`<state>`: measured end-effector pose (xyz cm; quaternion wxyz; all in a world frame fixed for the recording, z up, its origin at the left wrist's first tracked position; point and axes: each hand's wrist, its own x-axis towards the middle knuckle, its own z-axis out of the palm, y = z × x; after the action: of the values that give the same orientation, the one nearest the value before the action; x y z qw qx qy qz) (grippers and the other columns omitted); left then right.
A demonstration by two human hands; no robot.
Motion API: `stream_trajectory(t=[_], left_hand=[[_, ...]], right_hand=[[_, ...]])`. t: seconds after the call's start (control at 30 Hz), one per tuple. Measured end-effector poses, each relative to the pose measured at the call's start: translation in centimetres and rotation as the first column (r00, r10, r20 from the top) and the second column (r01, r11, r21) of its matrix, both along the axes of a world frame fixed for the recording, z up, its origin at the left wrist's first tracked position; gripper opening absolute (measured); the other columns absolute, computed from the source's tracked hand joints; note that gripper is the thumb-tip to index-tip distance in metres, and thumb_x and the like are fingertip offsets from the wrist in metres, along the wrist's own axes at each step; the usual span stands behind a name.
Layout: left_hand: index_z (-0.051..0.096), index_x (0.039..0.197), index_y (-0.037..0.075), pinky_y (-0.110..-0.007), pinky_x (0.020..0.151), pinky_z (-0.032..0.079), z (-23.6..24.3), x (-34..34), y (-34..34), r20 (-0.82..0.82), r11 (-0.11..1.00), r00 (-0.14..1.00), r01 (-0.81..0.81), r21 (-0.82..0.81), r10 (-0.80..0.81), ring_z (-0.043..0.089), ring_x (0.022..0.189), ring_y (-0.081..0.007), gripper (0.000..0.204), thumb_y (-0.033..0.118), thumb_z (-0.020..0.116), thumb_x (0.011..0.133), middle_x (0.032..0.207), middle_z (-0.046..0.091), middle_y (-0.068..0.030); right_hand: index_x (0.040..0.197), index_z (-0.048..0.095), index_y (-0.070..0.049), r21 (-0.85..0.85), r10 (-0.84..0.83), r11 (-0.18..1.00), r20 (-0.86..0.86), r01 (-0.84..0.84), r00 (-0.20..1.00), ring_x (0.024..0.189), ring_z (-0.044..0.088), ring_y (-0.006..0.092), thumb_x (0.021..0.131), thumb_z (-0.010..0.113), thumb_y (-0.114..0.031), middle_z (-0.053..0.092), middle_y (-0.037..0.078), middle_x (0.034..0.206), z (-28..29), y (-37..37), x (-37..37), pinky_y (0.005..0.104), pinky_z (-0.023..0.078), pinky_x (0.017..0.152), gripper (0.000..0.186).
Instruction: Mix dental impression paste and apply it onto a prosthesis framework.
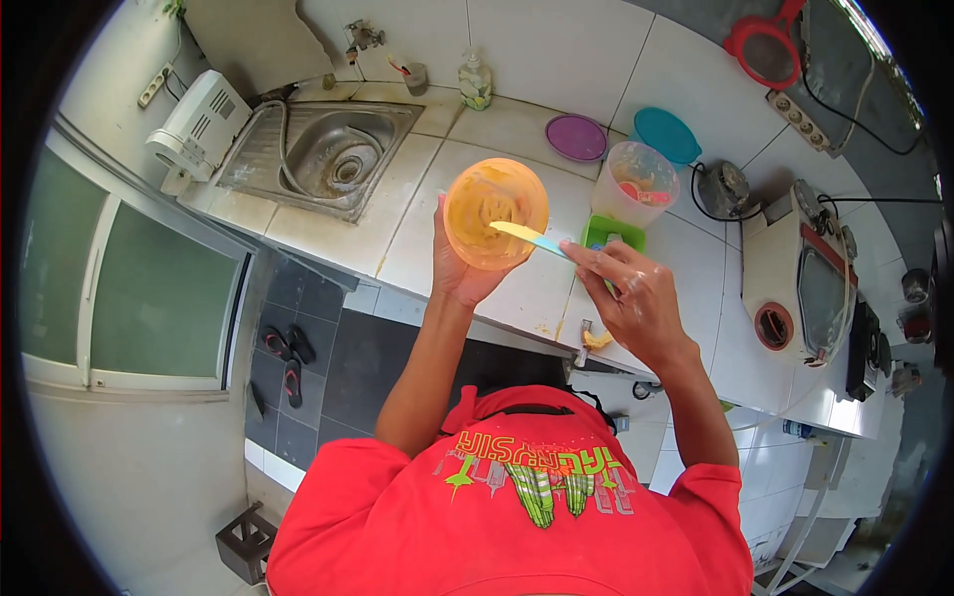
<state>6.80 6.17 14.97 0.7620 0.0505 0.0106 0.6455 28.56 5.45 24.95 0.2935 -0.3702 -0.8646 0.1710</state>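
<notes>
1. Surface [409, 226], seen beyond the tub: its tiles could catch drips if the tub tips too far.
2. Orange tub [534, 191], at 12 o'clock in view, clasped from 7 o'clock by the left hand [467, 280]: a loosened grip could drop it.
3. Spreader [529, 235], blade inside the tub, pinched by the right hand [636, 295] at 4 o'clock: smeared fingers could slip; hard scraping could flick residue out.

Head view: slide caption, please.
Left hand holding a round orange plastic tub, right hand a slim yellow-and-blue utensil over its opening.
</notes>
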Motion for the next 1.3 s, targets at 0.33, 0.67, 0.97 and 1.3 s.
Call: stream_trajectory(t=[0.33, 0.67, 0.97, 1.3], left_hand=[[0.05, 0.129, 0.011, -0.056, 0.101, 0.038, 2.9, 0.1, -0.2, -0.121, 0.999, 0.992, -0.047, -0.016, 0.044, 0.047, 0.122, -0.0321, 0.055, 0.051, 0.042, 0.091, 0.131, 0.05, -0.0107], [0.051, 0.128, 0.012, -0.054, 0.097, 0.044, 3.5, -0.2, -0.4, -0.101, 0.971, 0.986, 0.112, -0.211, -0.135, 0.052, 0.116, -0.0332, 0.052, 0.049, 0.05, 0.091, 0.127, 0.054, -0.0124], [0.055, 0.121, 0.01, -0.049, 0.095, 0.046, 4.6, 0.5, -0.7, -0.139, 0.99, 0.99, -0.04, -0.135, 0.022, 0.055, 0.11, -0.0258, 0.047, 0.046, 0.049, 0.091, 0.122, 0.057, -0.0091], [0.058, 0.115, 0.007, -0.04, 0.094, 0.047, 5.4, 1.3, 0.0, -0.191, 0.975, 0.96, -0.216, -0.047, 0.204, 0.057, 0.107, -0.0217, 0.039, 0.034, 0.048, 0.088, 0.116, 0.06, -0.0069]], right_hand=[[0.119, 0.064, -0.018, 0.25, 0.003, 0.965, 0.289, -0.078, 0.957, 0.066, 0.06, 0.0226, 0.087, 0.059, -0.01, 0.056, 0.008, 0.079, -2.1, 2.7, -2.2, 0.0342, 0.048, 0.053, 0.033], [0.117, 0.064, -0.017, 0.374, 0.051, 0.88, 0.538, -0.292, 0.842, 0.072, 0.061, 0.0194, 0.078, 0.059, -0.005, 0.053, 0.006, 0.083, 2.4, 5.6, -1.7, 0.0337, 0.046, 0.051, 0.041], [0.112, 0.067, -0.018, 0.394, -0.018, 0.914, 0.285, -0.1, 0.958, 0.063, 0.06, 0.0227, 0.086, 0.058, -0.01, 0.056, 0.009, 0.075, 0.2, 3.7, -1.1, 0.0358, 0.047, 0.051, 0.029], [0.114, 0.066, -0.014, 0.29, -0.119, 0.954, 0.118, 0.08, 0.986, 0.057, 0.059, 0.0244, 0.087, 0.063, -0.014, 0.058, 0.008, 0.074, -0.7, 1.1, -1.8, 0.0355, 0.047, 0.05, 0.027]])
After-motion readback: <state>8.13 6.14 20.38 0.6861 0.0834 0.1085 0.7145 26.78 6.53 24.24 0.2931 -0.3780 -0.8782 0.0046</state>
